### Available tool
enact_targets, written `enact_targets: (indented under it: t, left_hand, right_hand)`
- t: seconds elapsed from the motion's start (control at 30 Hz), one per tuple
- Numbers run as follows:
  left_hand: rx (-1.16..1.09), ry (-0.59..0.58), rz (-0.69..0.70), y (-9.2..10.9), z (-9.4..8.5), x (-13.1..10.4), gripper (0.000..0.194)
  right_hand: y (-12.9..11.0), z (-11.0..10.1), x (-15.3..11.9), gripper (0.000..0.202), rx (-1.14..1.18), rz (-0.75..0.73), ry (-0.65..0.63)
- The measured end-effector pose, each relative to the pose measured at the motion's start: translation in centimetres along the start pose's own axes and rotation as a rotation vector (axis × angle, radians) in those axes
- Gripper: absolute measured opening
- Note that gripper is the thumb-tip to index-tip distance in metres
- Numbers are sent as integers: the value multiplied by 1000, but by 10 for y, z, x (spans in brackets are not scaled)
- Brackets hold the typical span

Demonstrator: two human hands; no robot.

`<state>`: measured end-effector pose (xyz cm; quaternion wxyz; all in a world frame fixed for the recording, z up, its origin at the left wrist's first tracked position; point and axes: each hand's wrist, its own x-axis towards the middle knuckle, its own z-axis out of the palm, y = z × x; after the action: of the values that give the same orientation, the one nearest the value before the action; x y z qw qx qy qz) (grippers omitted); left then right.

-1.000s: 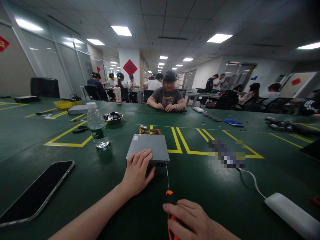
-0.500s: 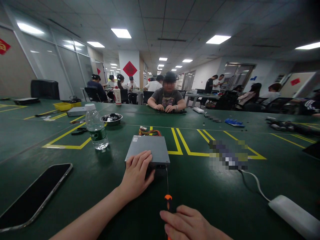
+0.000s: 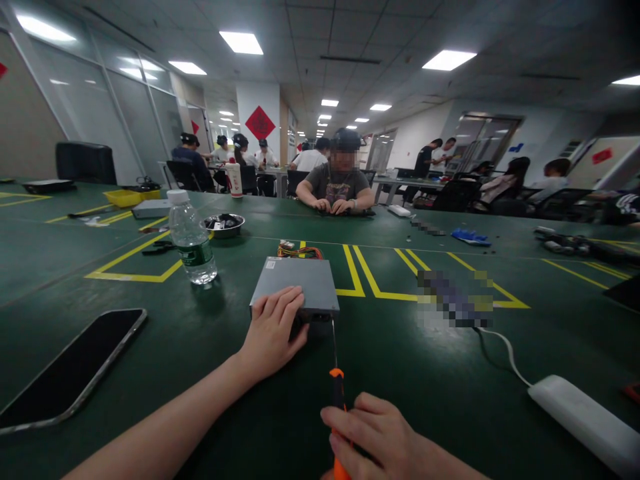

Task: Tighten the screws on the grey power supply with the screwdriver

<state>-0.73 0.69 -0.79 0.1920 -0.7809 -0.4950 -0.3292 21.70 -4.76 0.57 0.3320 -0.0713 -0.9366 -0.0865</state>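
Observation:
A grey metal computer power supply (image 3: 295, 277) lies flat on the green table, its bundle of coloured wires (image 3: 300, 251) at the far side. My left hand (image 3: 277, 320) grips its near left part, fingers across the top and thumb down by the near face. My right hand (image 3: 373, 437) is closed around the orange and black handle of a screwdriver (image 3: 338, 393). The screwdriver's long shaft points away from me, its tip at the near right corner of the power supply. Whether the tip sits in a screw is too small to tell.
A water bottle (image 3: 191, 243) and a metal bowl of dark parts (image 3: 223, 225) stand left of the power supply. A phone (image 3: 75, 367) lies at near left, a white power strip (image 3: 583, 417) at near right. Across the table sits a person (image 3: 340, 180) working with their hands.
The view has tilted down slightly, so the table things appear higher. My left hand stays on the power supply, and the screwdriver keeps its place at the same corner.

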Motion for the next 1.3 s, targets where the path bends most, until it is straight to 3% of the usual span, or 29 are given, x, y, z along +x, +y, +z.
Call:
enact_targets:
  t: [0.23,0.43,0.63,0.87,1.07,1.3]
  left_hand:
    - [16,-11,-21,2,0,1,37]
    - [48,-16,-1,4,-6,6,30]
    - [81,-79,84,3,-14,14,27]
    - [132,-160,85,3,-20,19,27]
    - [133,-148,94,-1,-19,20,40]
    - [158,-141,83,-2,-18,18,52]
  right_hand:
    - [3,-6,4,25,-62,-5,-38]
    - [1,-5,6,17,-64,-35,-31]
    - [5,-1,-5,14,-50,-42,18]
    - [-2,-4,6,21,-102,3,-15]
    - [-1,1,-2,8,-61,-21,-37]
    - [2,1,-5,20,-75,-33,-78]
